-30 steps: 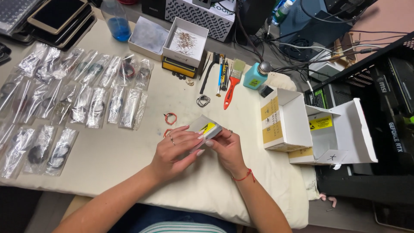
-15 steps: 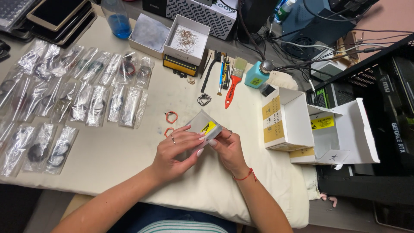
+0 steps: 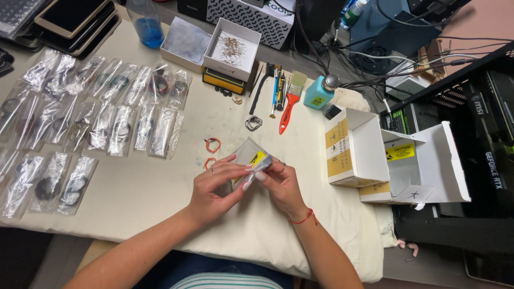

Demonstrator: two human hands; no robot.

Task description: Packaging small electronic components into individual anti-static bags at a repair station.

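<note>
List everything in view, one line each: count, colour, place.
small bag: one, clear-grey with a yellow label, held in both hands.
orange rings: two, on the cloth just left of the hands.
clear packets: many, in rows on the left.
small tray: one, white, holding thin pins, top centre.
brush: one, red handle, right of centre.
teal bottle: one, beside the brush.
open carton: one, white, at right.
spray bottle: one, blue liquid, top left.
left hand: pinching the bag.
right hand: pinching the bag, red string at the wrist.
</note>
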